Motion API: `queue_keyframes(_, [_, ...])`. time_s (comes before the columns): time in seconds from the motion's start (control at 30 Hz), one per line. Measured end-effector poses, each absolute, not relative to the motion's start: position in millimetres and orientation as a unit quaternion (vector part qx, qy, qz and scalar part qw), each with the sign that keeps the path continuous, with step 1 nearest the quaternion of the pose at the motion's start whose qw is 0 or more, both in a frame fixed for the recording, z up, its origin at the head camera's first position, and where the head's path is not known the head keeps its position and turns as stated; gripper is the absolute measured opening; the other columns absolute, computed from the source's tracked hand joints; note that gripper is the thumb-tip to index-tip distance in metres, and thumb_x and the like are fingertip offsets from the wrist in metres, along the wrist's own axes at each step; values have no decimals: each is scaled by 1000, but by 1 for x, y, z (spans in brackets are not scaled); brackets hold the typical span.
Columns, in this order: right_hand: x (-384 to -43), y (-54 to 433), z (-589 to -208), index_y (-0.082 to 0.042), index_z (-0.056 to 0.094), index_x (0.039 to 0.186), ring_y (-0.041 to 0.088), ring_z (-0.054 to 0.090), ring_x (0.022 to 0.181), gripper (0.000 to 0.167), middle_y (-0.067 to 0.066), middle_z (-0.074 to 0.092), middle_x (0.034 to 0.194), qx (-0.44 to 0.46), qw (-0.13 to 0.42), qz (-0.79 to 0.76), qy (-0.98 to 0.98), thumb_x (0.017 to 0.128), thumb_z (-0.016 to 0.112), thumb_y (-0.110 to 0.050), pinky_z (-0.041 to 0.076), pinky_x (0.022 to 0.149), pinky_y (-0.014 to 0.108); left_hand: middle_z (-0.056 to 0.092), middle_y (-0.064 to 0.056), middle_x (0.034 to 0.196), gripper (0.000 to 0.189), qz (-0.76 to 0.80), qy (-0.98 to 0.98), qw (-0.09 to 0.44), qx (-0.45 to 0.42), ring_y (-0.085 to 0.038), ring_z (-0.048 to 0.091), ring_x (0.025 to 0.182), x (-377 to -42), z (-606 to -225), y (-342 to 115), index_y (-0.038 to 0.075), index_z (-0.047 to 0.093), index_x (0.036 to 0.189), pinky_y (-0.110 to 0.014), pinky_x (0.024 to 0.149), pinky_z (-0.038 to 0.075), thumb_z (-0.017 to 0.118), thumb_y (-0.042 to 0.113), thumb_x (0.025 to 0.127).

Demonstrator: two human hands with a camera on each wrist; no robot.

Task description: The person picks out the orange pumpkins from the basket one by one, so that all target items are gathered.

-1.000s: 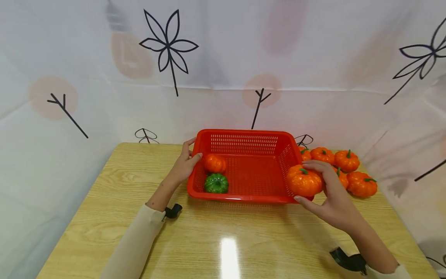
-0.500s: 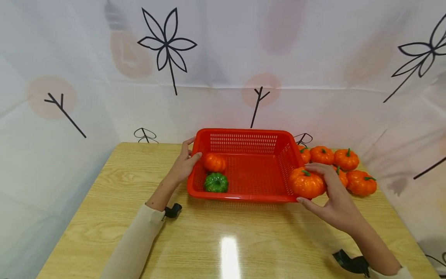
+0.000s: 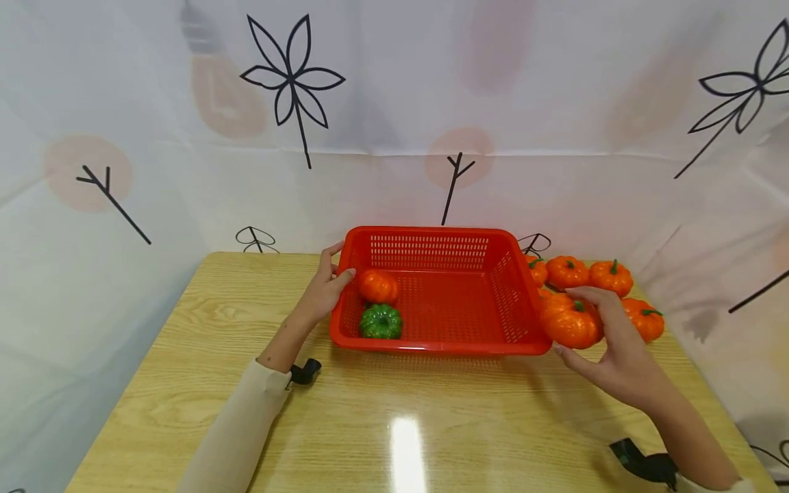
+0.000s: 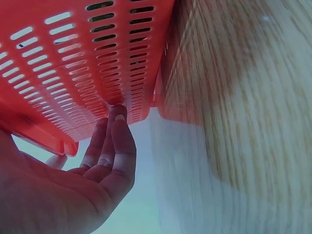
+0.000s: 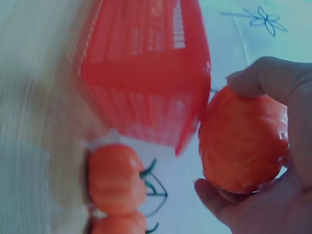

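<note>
A red plastic basket (image 3: 440, 348) stands on the table. My left hand (image 3: 322, 293) grips its left rim, thumb on top and fingers against the slotted outer wall, as the left wrist view shows. Inside, at the left end, lie an orange pumpkin (image 3: 379, 287) and a green pumpkin (image 3: 381, 322). My right hand (image 3: 622, 352) holds another orange pumpkin (image 3: 570, 322) between thumb and fingers, just outside the basket's right end. In the right wrist view this pumpkin (image 5: 243, 141) is raised off the table, beside the basket corner; its far side is hidden.
Several orange pumpkins (image 3: 611, 277) sit on the table right of the basket, partly hidden by the right hand and the held pumpkin. A patterned white cloth (image 3: 382, 103) hangs behind the wooden table (image 3: 345, 418).
My right hand has moved right with the orange pumpkin, from over the basket's right rim to just outside it. The left hand stays on the rim.
</note>
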State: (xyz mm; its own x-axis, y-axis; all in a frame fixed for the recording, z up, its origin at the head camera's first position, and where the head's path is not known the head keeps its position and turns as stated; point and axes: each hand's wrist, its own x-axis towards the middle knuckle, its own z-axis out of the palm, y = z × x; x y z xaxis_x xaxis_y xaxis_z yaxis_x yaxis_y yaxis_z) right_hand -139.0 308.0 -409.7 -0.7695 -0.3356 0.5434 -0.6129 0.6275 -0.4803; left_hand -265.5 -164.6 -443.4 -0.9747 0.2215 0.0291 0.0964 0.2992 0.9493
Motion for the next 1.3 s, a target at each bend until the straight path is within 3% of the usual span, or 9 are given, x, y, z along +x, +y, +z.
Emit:
queue_keyframes(0.23, [-140,325,-412,1,53,146,0,37,131,95,18,47,144,255,191,303,-898,61,93,12,32,100,-2,52,-26,122,67,587,802,45,100,-40,74,95,-269,-449,-166,21,17,169,-45,75,66,50,26,111])
queue_keyframes(0.37, [-140,328,-413,-2,54,148,9,42,125,94,16,49,140,241,167,279,-914,64,95,5,29,98,-1,52,-25,121,67,587,802,47,98,-38,74,94,-269,-449,-167,22,17,169,-44,75,67,50,25,111])
queue_keyframes(0.47, [-139,329,-414,-6,54,150,12,45,117,95,10,48,135,230,136,255,-929,67,99,-5,36,93,3,53,-25,121,67,585,803,48,98,-37,74,94,-269,-449,-169,22,16,169,-43,75,67,50,25,111])
queue_keyframes(0.63, [-138,327,-417,-11,58,145,4,44,111,89,2,45,128,235,91,228,-940,69,103,-26,51,83,18,53,-25,121,67,582,805,47,101,-37,73,94,-269,-450,-171,21,17,169,-43,75,67,50,26,111])
queue_keyframes(0.83, [-140,324,-427,-13,59,133,8,45,109,82,-2,45,122,246,75,213,-943,67,103,-35,50,85,20,53,-26,121,67,583,804,49,102,-37,74,94,-270,-450,-170,21,16,169,-43,75,67,50,26,111])
queue_keyframes(1.03, [-144,321,-440,-8,55,128,22,54,100,87,6,47,117,235,57,204,-949,64,103,-43,55,78,39,53,-26,121,67,583,804,58,101,-39,74,96,-270,-447,-171,22,16,169,-44,76,66,49,26,111])
queue_keyframes(1.3, [-148,316,-455,-3,55,127,18,51,93,92,6,47,111,236,84,179,-951,60,106,-41,54,74,38,53,-26,124,67,581,805,68,101,-38,74,97,-271,-446,-171,22,14,169,-45,77,66,49,26,111])
